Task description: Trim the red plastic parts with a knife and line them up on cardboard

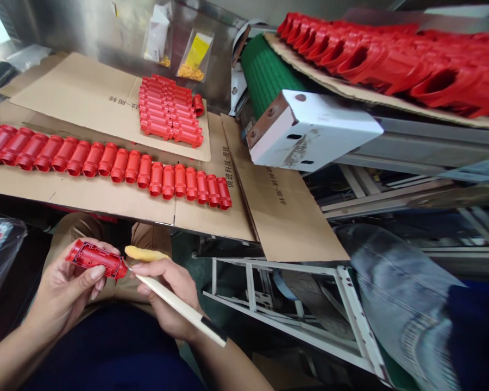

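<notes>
Above my lap, my left hand grips a red plastic housing, thumb and fingers closed around it, its recessed inner side facing up. My right hand is closed on a slim tool with a cream handle and a black end; it looks like a trimming knife. The tool's thin metal tip meets the right end of the housing, though whether it touches I cannot tell. A yellow cover sits on one finger of my right hand.
A long row of red housings lies on cardboard, with a stacked block of red parts behind. Bags lie farther back. At right, a green conveyor carries more red housings. A person's jeans-clad leg is beside a white frame.
</notes>
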The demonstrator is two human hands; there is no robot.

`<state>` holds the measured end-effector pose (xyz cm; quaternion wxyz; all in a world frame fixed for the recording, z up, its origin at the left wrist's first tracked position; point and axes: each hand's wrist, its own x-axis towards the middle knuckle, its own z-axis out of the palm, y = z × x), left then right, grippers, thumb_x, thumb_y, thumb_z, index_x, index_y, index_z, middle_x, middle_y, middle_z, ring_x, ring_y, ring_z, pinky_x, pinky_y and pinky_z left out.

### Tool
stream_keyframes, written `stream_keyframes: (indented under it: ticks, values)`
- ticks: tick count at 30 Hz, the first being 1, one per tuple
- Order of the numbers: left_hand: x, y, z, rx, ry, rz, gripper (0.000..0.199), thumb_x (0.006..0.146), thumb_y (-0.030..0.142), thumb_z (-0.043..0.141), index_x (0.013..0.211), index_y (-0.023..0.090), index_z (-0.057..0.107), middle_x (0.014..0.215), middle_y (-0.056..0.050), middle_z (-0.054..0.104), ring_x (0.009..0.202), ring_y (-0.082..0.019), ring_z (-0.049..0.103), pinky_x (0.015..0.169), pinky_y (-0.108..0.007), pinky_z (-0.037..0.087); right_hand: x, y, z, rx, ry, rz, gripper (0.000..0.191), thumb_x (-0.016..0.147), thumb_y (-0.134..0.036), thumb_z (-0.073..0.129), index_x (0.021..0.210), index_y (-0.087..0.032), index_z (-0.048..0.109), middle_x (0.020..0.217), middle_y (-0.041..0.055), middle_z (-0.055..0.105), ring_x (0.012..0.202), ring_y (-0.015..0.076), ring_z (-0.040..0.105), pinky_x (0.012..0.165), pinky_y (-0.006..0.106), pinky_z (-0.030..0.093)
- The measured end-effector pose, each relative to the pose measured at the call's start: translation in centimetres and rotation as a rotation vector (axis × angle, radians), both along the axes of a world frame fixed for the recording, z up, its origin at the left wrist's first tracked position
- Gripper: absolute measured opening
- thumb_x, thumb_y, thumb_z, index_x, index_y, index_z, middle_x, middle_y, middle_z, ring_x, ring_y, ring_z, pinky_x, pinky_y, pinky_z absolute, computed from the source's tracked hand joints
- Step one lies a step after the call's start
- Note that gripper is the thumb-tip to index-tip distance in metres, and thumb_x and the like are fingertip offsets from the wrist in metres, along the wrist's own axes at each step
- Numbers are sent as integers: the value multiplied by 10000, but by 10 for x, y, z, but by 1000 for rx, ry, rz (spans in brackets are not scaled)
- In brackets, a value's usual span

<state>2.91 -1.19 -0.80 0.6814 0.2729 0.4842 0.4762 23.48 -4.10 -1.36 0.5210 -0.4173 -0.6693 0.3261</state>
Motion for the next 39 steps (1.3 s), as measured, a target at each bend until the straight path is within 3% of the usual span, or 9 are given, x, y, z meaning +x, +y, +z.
stream_keyframes:
  ticks: [2,6,11,14,19,23,25,31,39]
  values:
    - [4,0,5,-8,17,34,438,739,276,995,1090,224,739,973,-40,805,543,-79,609,466,-164,500,5,6,1,48,-63,73,154,1102,-273,645,1221,-184,688,1055,88,841,904,176,822,847,296,701]
    - [7,3,10,19,4,49,635,747,290,995,1280,285,649,745,61,697,456,-81,584,416,-145,474,13,13,1,378,-393,102,210,1054,-127,675,1264,-118,673,1128,173,816,945,230,773,809,346,698]
    - [6,8,7,-33,-17,-11,480,831,354,938,1191,229,646,721,50,672,441,-63,540,392,-127,442,13,11,-10,415,-452,129,264,1047,-112,673,1311,-100,670,1174,190,799,1010,237,756,858,361,688]
    - [6,8,6,-20,-13,-49,463,850,363,926,1199,226,655,713,46,672,457,-63,540,402,-119,440,9,8,-18,200,-210,128,216,1068,-163,656,1282,-140,680,1170,168,813,1087,234,779,929,379,672]
    - [6,4,5,26,27,-100,573,832,344,937,1320,260,649,783,16,722,489,-77,576,432,-132,458,-2,11,-22,-411,431,102,262,1045,-458,734,1092,-200,728,935,73,821,745,175,777,724,324,670]
    - [3,0,1,54,80,-93,625,821,347,946,1359,280,636,852,-12,768,568,-120,657,497,-174,526,-8,16,-24,-569,757,102,339,966,-527,821,1051,-205,758,883,59,808,702,163,736,670,305,652]
    - [2,0,-1,64,74,-68,638,820,347,946,1370,286,628,932,-26,778,612,-138,687,514,-198,553,-7,14,-23,-513,691,87,294,995,-496,795,1078,-214,784,964,81,825,739,172,756,676,309,662]
    - [0,4,0,95,14,-11,614,846,321,931,1386,283,641,964,-16,775,618,-131,674,502,-208,569,-1,1,-7,-10,98,-31,179,1028,-208,745,1197,-220,804,1146,113,844,1054,215,799,933,342,659]
    - [3,2,4,88,19,-7,614,831,323,941,1373,277,656,958,-23,775,605,-136,682,488,-211,565,-1,-1,-5,48,10,-22,174,1075,-263,689,1203,-187,779,1146,128,846,1075,220,810,935,338,677]
